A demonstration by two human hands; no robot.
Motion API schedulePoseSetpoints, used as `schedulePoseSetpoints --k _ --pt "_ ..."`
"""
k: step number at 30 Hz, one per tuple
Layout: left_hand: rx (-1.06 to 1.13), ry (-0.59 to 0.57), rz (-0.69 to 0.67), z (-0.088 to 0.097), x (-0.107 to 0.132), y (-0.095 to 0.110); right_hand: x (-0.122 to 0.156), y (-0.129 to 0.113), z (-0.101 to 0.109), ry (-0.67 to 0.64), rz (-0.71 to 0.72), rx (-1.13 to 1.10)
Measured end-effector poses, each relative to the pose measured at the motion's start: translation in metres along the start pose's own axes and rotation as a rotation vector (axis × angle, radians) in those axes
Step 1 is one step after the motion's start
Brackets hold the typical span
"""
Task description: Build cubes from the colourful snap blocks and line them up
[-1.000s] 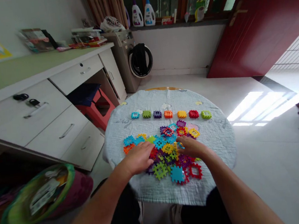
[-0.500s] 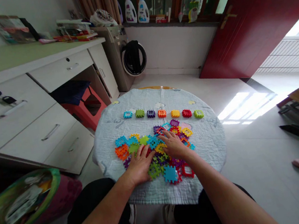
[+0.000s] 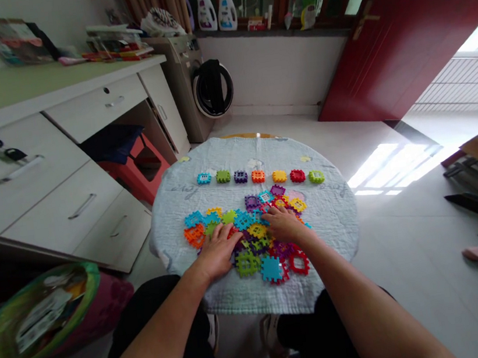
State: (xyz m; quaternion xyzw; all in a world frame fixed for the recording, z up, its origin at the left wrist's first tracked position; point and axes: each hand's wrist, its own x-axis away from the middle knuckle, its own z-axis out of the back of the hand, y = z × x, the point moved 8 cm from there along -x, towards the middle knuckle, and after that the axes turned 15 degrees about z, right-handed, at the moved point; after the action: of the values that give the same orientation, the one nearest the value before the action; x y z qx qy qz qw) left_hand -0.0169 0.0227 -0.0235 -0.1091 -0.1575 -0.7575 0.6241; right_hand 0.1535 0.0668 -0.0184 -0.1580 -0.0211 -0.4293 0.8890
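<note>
Colourful toothed plastic building tiles lie in a loose pile on the cloth-covered round table. My left hand rests on the pile's left side, fingers spread, next to orange tiles. Over the right part lies my right hand, its fingers apart and touching tiles near a light-blue one. Neither hand shows a tile gripped, though the tiles under the palms are hidden. Close to me in the pile are a blue tile and a red frame tile.
Beyond the pile runs a row of small blocks, from a blue one to a light-green one. Left of the table stand a red stool, a white drawer desk and a lined bin. A washing machine stands behind.
My right hand has shifted slightly right over the pile, off a red tile near its fingertips. My left hand has moved slightly left, baring more of a green tile.
</note>
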Motion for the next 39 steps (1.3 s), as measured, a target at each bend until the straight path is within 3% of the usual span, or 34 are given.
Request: schedulePoseSetpoints --k 5,10,18,25,31,36,39 --pt "0.037 0.030 -0.017 0.005 -0.004 -0.006 0.007 0.010 0.001 -0.037 -0.036 -0.014" --pt "0.111 0.088 -0.005 0.016 -0.010 -0.016 0.010 0.014 0.013 0.007 -0.019 -0.050" --pt "0.346 0.160 -0.038 0.036 -0.017 -0.027 0.018 0.018 0.027 -0.009 0.031 -0.083" --pt "0.670 0.242 0.142 0.061 -0.024 -0.055 0.024 0.023 0.038 0.053 -0.005 -0.186" --pt "0.904 0.226 0.236 0.048 -0.040 -0.071 0.022 0.032 0.033 0.084 -0.057 -0.189" --pt "0.851 0.369 0.194 0.052 -0.041 -0.074 0.018 0.029 0.031 0.089 -0.008 -0.183" --pt "0.811 0.389 0.223 0.055 -0.038 -0.077 0.019 0.028 0.033 0.109 0.011 -0.177"
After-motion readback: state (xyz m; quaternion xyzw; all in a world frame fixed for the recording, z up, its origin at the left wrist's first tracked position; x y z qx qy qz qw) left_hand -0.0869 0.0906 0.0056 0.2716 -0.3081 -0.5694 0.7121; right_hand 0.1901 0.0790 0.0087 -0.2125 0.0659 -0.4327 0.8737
